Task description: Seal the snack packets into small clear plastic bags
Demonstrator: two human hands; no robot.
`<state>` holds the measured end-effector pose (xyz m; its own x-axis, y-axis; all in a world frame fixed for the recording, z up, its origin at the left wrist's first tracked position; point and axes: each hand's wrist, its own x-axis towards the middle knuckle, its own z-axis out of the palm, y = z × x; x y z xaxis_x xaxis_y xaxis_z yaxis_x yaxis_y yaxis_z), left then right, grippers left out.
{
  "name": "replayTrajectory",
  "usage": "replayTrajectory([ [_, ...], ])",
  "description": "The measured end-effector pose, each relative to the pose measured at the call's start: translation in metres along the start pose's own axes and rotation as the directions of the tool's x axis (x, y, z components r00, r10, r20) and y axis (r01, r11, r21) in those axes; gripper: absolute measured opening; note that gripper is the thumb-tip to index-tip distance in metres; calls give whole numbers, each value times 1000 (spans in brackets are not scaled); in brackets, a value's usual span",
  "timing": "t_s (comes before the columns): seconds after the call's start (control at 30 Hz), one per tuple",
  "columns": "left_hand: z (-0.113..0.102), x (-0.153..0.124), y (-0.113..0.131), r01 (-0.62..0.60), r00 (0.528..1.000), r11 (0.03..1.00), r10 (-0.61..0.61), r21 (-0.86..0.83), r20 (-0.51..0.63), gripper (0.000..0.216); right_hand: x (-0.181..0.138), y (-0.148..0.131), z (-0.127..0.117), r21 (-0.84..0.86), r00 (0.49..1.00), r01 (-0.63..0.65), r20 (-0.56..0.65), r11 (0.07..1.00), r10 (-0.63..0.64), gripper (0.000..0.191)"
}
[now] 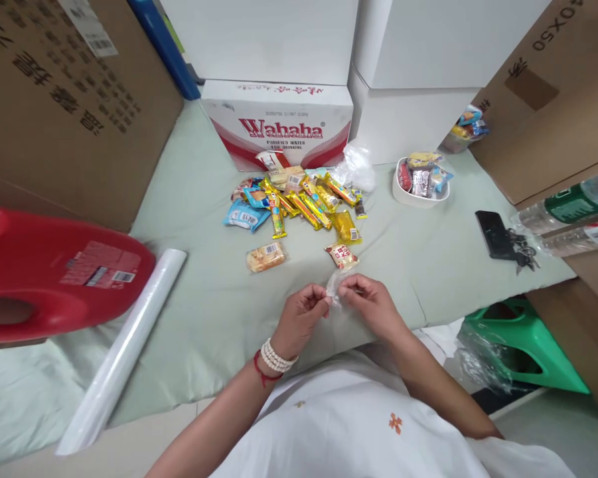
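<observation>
Both my hands pinch a clear plastic bag (pixel 334 284) just above the front part of the green cloth. My left hand (pixel 304 311), with a pearl bracelet and a red cord at the wrist, grips the bag's left edge. The opposite edge is between the fingers of my right hand (pixel 371 300). Just beyond the bag lies a small cream and red snack packet (pixel 342 256). A wrapped pastry (pixel 266 256) rests farther left. Behind them is a heap of wrapped snacks (pixel 303 198), many in yellow wrappers, with a yellow packet (pixel 346 227) at its near right.
A Wahaha water carton (pixel 283 133) stands behind the heap, beside crumpled plastic (pixel 356 166). At right are a white bowl (pixel 413 199) of snacks, a black phone (pixel 495 234), keys (pixel 525 252) and bottles (pixel 572 204). A red jug (pixel 74 232) and plastic roll (pixel 129 338) lie left.
</observation>
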<state>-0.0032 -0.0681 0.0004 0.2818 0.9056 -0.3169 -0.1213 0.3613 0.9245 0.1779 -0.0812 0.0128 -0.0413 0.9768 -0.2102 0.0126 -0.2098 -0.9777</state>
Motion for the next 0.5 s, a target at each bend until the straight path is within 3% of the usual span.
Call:
replayTrajectory([
  [0.13,-7,1,-3,26,998,993,-33,-117,-57,31,3,7,-14,98,998,-25,-59,995,31,33],
  [0.33,-2,-2,-10,39,999,999,-39,-24,-11,39,-6,7,-3,34,997,-34,73,999,32,33],
  [0.5,-7,-4,-11,63,998,996,-64,-66,-25,40,-3,10,-10,90,999,-34,-23,995,37,32],
])
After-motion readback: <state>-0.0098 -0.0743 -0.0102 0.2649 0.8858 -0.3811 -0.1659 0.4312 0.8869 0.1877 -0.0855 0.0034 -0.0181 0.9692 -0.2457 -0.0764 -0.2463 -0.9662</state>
